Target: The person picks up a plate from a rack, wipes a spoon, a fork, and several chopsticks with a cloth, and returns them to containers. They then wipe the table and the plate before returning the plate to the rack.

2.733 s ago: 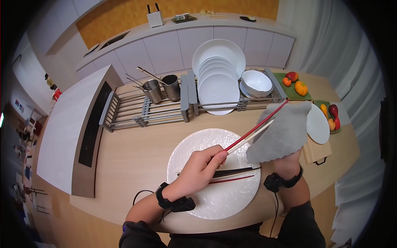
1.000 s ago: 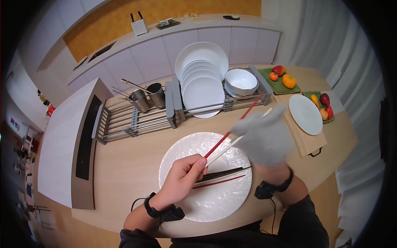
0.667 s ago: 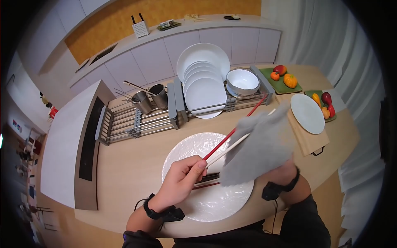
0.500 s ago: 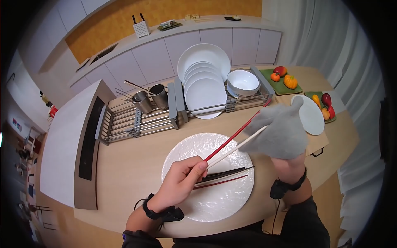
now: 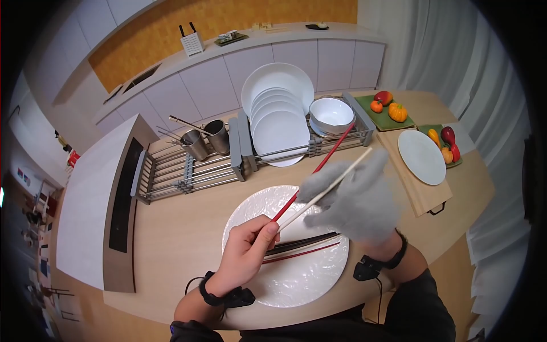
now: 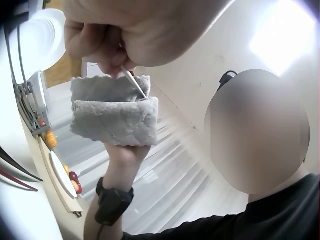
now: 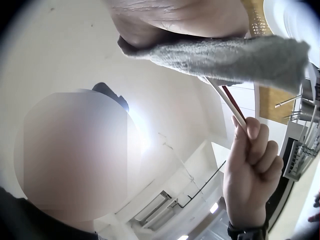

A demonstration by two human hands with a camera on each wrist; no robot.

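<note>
My left hand point(image 5: 249, 248) pinches a red chopstick point(image 5: 336, 147) and a white chopstick point(image 5: 342, 176) near their lower ends, slanting up to the right. A fluffy grey cloth point(image 5: 364, 205) covers my right hand point(image 7: 185, 17), hiding its fingers. In the left wrist view the cloth is folded, and the white chopstick runs into the fold. Below lies a large white textured plate point(image 5: 290, 288) bearing several black chopsticks point(image 5: 302, 244) and a red one.
Behind the plate stands a metal dish rack point(image 5: 199, 168) with steel cups point(image 5: 216, 137), upright white plates point(image 5: 280, 134) and bowls point(image 5: 331, 114). To the right are a cutting board point(image 5: 419, 194) with a white plate on it and green trays of vegetables point(image 5: 393, 117).
The grey cloth moves up and down along the chopsticks, now lower and left of where it was half a second ago. My left hand keeps its pinch, nearly still.
</note>
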